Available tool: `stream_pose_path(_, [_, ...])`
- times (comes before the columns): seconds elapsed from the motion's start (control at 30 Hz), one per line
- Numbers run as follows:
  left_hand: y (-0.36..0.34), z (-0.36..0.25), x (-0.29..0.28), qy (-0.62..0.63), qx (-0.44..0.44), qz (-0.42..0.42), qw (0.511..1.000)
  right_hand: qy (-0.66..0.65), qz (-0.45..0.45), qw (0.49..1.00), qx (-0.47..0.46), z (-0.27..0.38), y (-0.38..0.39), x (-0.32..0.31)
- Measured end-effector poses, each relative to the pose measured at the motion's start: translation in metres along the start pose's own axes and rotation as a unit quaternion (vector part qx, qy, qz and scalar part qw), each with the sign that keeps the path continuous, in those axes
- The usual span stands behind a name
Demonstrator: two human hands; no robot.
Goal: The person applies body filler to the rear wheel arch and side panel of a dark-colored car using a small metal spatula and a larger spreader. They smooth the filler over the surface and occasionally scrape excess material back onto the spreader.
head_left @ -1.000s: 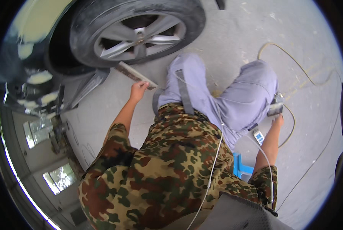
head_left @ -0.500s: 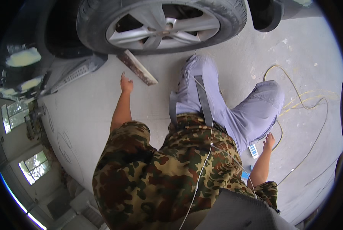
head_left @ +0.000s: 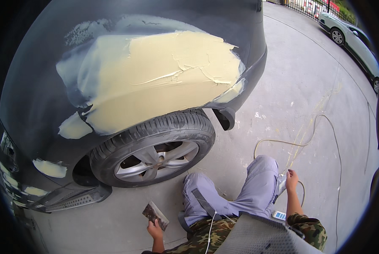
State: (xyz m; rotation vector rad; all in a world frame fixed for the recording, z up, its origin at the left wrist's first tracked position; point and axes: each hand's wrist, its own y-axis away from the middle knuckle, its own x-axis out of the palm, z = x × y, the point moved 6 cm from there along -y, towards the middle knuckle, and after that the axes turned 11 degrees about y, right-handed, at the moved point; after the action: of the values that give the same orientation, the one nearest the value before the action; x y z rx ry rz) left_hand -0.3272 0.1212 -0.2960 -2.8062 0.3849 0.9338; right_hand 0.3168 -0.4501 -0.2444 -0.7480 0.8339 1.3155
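I sit on the concrete floor beside a dark car's rear fender, which carries a large patch of pale yellow filler [head_left: 164, 76]. My left hand [head_left: 154, 231] is low in the frame and grips a flat rectangular sanding block [head_left: 155, 213], held just above the floor below the rear wheel [head_left: 153, 154]. My right hand [head_left: 291, 175] rests on the floor beside my right knee, fingers down, with nothing seen in it. A yellowish hose [head_left: 301, 142] loops close to that hand. My legs in grey trousers [head_left: 257, 190] stretch toward the wheel.
Smaller filler patches [head_left: 49, 168] dot the lower door and sill. A small blue and white device [head_left: 279, 215] lies by my right forearm. A pale car [head_left: 354, 40] is parked at the far right. A thin white cable [head_left: 209, 228] hangs across my camouflage jacket.
My view has swung up from my lap to the fender and its filler patch. My left hand has taken hold of the sanding block that lay by the wheel. My right hand stays on the floor.
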Motion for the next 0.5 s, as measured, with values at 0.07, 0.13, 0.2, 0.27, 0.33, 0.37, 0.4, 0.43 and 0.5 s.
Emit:
stream_pose_path(0.07, [0.037,-0.060,-0.012,-0.089,0.052,-0.006,0.995,-0.074,-0.030,0.995,-0.051,0.076,0.007,-0.005])
stream_pose_path(0.13, [0.036,-0.124,-0.016,-0.119,0.074,0.047,0.989,-0.151,-0.013,0.976,-0.157,0.169,0.024,-0.010])
stream_pose_path(0.2, [0.001,-0.194,0.001,-0.153,0.099,0.109,0.977,-0.108,-0.047,0.929,-0.350,0.271,0.061,-0.028])
stream_pose_path(0.27, [-0.039,-0.271,0.028,-0.157,0.164,0.181,0.957,-0.110,-0.058,0.850,-0.512,0.354,0.109,-0.048])
stream_pose_path(0.33, [-0.067,-0.344,0.063,-0.204,0.242,0.276,0.907,-0.093,-0.069,0.749,-0.653,0.404,0.157,-0.070])
stream_pose_path(0.37, [-0.073,-0.380,0.079,-0.211,0.300,0.299,0.881,-0.060,-0.033,0.710,-0.701,0.422,0.177,-0.072])
stream_pose_path(0.4, [-0.078,-0.412,0.094,-0.230,0.341,0.321,0.853,-0.053,-0.055,0.699,-0.711,0.434,0.186,-0.077])
stream_pose_path(0.43, [-0.078,-0.441,0.106,-0.248,0.387,0.340,0.820,-0.017,-0.054,0.693,-0.719,0.441,0.192,-0.077])
stream_pose_path(0.5, [-0.074,-0.489,0.125,-0.262,0.458,0.365,0.767,0.070,0.001,0.715,-0.696,0.441,0.186,-0.068])
